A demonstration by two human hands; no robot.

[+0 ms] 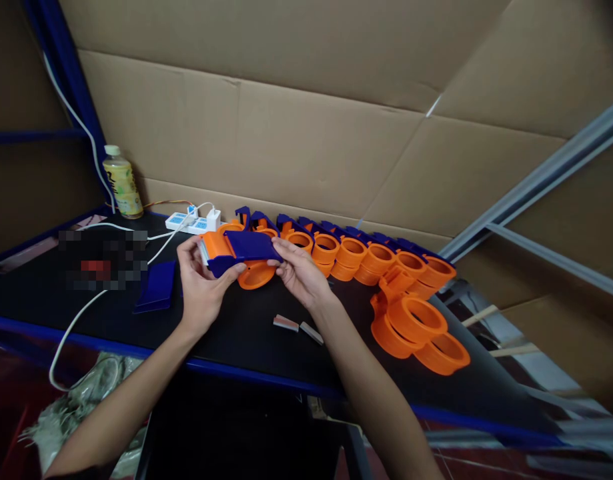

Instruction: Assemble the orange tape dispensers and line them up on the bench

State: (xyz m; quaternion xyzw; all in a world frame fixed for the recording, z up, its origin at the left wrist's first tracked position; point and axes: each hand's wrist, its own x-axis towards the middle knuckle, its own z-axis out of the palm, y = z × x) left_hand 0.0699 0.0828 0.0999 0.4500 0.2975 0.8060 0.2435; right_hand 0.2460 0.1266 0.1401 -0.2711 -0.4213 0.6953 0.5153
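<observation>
Both hands hold one orange and blue plastic tape dispenser (239, 251) above the black table (246, 333). My left hand (200, 283) grips its left end, fingers curled around the orange body. My right hand (299, 270) holds the right end of the blue cover, fingers wrapped over it. An orange ring of the dispenser (256, 275) hangs below between the hands. Two small flat metal pieces (297, 327) lie on the table just in front of my right wrist.
A row of several assembled orange and blue dispensers (366, 252) runs along the cardboard back wall. Loose orange ring parts (421, 327) lie at the right. A blue plastic cover (157, 287), a white power strip (193, 222) with cables and a drink bottle (122, 183) sit at the left.
</observation>
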